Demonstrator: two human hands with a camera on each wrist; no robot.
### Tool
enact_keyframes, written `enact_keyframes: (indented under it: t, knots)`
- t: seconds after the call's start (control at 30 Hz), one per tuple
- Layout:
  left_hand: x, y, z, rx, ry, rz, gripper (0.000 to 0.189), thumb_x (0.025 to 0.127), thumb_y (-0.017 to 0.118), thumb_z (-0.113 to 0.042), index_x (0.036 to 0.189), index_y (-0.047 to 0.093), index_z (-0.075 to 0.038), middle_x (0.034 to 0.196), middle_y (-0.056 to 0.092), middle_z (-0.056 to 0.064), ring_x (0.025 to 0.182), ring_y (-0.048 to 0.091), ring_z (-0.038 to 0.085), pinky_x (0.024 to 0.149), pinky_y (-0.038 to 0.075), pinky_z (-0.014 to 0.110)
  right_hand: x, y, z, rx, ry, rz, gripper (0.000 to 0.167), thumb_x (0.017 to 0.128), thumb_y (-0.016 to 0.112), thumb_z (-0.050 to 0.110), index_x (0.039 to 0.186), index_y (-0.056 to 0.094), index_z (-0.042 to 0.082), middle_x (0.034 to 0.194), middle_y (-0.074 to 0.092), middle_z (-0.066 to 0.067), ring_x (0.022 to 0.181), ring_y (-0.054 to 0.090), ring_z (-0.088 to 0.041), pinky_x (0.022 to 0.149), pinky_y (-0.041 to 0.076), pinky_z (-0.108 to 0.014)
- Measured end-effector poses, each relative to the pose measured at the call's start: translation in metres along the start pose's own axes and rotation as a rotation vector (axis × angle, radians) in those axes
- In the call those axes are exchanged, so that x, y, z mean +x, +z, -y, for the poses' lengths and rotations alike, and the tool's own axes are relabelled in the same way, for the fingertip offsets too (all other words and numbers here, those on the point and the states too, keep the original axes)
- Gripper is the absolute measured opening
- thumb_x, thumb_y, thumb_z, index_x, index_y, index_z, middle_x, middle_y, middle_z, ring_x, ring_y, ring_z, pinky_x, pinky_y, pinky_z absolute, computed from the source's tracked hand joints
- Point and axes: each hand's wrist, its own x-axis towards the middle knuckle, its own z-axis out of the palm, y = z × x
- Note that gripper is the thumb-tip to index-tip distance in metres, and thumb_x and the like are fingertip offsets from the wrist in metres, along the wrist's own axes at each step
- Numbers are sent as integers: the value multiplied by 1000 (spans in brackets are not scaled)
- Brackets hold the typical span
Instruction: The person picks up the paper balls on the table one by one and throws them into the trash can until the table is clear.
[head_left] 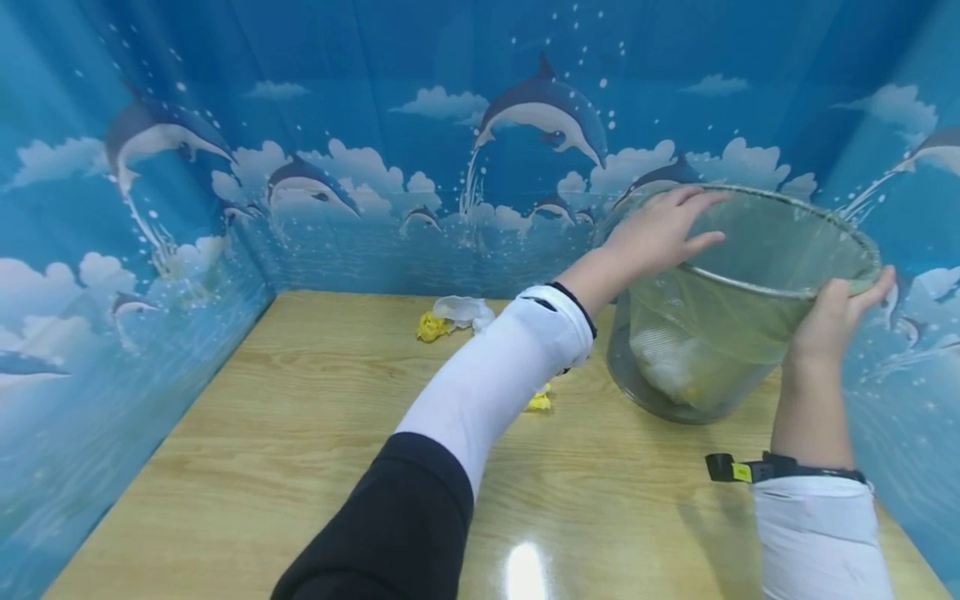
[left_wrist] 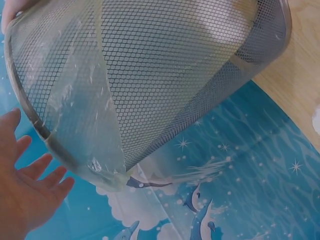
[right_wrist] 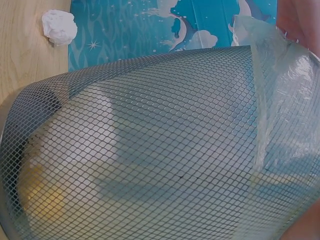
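A metal mesh wastebasket (head_left: 738,367) stands at the right of the table. A thin translucent yellow-green bag (right_wrist: 285,100) lines it and folds over the rim. Crumpled white paper (head_left: 663,358) and something yellow (right_wrist: 45,197) show through the mesh near its bottom. My right hand (head_left: 825,329) grips the near right rim, thumb and fingers on either side of the edge. At the far left rim is my left hand (head_left: 663,233), its fingers extended and spread over the opening. The left wrist view has the left hand (left_wrist: 30,185) beside the rim, fingers loose.
Toward the back of the table lie a yellow paper ball (head_left: 431,327) and crumpled white paper (head_left: 463,311). Another yellow piece (head_left: 538,400) shows just past my left forearm. Blue dolphin-print curtains (head_left: 420,150) enclose the table's back and sides.
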Motion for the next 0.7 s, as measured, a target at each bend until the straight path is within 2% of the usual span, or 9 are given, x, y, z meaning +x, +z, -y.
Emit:
enact_keyframes:
  t: [0.3, 0.7]
  knots:
    - [-6, -2, 5, 81, -40, -21, 63, 98, 31, -60, 154, 9, -42, 163, 3, -12, 150, 6, 8, 122, 12, 29, 0, -1, 0, 1, -1, 3, 68, 100, 22, 25, 149, -21, 41, 155, -25, 21, 140, -15, 7, 115, -3, -18]
    - [-24, -9, 31, 52, -80, -57, 67, 97, 33, -61, 155, 6, -39, 164, 0, -8, 151, 4, 12, 123, 14, 37, -1, 0, 0, -6, 1, 6, 68, 99, 23, 25, 149, -20, 42, 155, -25, 22, 140, -13, 7, 115, -2, -18]
